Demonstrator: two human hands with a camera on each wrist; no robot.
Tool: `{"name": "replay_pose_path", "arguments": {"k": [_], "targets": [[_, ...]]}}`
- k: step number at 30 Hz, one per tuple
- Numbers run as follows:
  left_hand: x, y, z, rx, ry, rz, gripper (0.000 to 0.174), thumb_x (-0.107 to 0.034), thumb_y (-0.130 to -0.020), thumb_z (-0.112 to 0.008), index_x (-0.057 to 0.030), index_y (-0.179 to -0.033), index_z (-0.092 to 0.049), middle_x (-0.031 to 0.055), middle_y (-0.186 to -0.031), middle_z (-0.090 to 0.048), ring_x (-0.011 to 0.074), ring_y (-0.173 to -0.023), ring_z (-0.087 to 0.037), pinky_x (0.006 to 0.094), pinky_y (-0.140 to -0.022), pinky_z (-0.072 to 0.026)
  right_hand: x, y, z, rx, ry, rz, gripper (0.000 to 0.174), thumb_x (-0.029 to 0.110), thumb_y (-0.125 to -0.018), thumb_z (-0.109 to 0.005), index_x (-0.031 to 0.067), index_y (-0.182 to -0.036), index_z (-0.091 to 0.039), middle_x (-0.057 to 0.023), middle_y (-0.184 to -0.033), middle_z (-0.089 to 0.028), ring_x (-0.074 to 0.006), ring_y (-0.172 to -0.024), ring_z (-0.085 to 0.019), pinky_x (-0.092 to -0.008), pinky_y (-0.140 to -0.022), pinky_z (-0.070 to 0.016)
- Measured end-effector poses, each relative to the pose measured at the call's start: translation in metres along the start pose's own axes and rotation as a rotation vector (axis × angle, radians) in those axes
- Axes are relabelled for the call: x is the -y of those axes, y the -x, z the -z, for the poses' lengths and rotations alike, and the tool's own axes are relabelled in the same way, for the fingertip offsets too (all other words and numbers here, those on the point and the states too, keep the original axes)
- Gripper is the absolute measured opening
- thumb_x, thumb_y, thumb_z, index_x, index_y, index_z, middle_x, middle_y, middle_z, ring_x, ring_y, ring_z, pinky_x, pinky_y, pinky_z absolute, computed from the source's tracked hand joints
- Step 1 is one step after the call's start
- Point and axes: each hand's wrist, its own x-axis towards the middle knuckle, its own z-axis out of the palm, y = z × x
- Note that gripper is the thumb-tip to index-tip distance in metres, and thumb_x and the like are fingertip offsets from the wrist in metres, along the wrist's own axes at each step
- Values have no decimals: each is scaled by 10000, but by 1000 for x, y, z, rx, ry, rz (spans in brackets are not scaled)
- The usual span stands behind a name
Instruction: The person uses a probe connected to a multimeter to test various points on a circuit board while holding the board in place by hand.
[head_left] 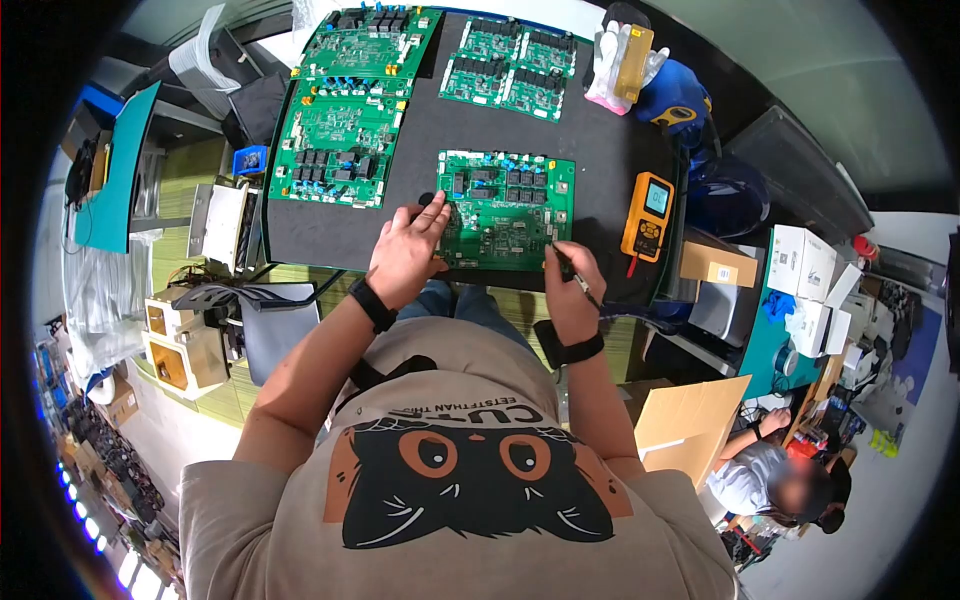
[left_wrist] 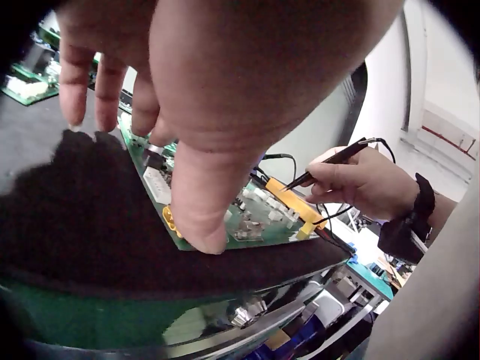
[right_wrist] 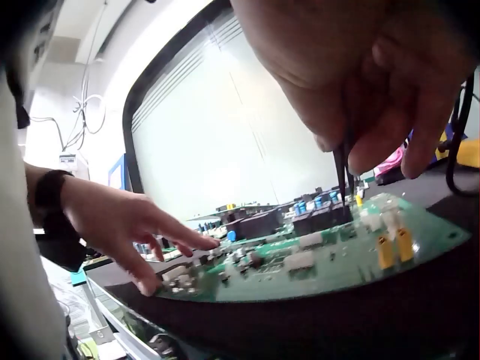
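A green circuit board with black relays and blue and white parts lies on the dark mat close to my body. My left hand rests at its left side. In the left wrist view that hand's thumb lies on the board's corner beside a yellow part, with the other fingers extended. My right hand grips black tweezers with a thin cable, over the board's right side. In the right wrist view the two tips point down close to the black relays.
An orange handheld meter with a lit screen lies to the right. Larger green boards stand at the left, with several smaller boards at the back. White gloves and a blue device occupy the far right. Another person sits lower right.
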Motion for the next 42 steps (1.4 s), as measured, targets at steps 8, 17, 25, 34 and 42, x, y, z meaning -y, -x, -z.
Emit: {"name": "replay_pose_path", "arguments": {"k": [8, 17, 25, 34, 42], "targets": [[-3, 0, 1, -9, 1, 32, 923, -172, -634, -879, -57, -1465, -495, 55, -1598, -404, 299, -1244, -505, 422, -1034, -459, -24, -26, 23, 124, -140, -38, 152, -11, -877, -717, -24, -1023, -679, -131, -1007, -703, -219, -899, -695, -311, -824, -548], [-4, 0, -2, -23, 18, 52, 926, -168, -623, -878, -78, -1466, -505, 38, -1597, -410, 287, -1243, -505, 413, -1035, -463, -34, -22, 20, 166, -169, -122, 152, 20, -896, -706, -25, -1040, -682, -144, -993, -704, -236, -894, -703, -327, -811, -557], [-3, 1, -6, -70, -29, 37, 924, -186, -587, -890, -89, -1436, -539, 15, -1572, -448, 265, -1206, -525, 397, -980, -488, -40, -25, 25, 137, -126, -64, 110, 36, -903, -699, -25, -994, -683, -153, -975, -703, -268, -884, -694, -353, -812, -552], [-3, 1, -6, -67, -39, 46, 915, -187, -599, -886, -99, -1440, -537, 10, -1576, -444, 263, -1208, -527, 390, -980, -489, -40, -41, 22, 222, -148, -25, 99, 22, -908, -689, -23, -997, -689, -154, -983, -703, -271, -889, -691, -344, -816, -549], [-7, 6, -7, -48, -41, 56, 915, -193, -608, -884, -101, -1447, -531, 7, -1582, -435, 259, -1208, -525, 386, -983, -487, -39, -52, 24, 290, -109, -27, 109, 19, -887, -697, -16, -991, -688, -163, -970, -706, -297, -883, -696, -361, -793, -552]]}}
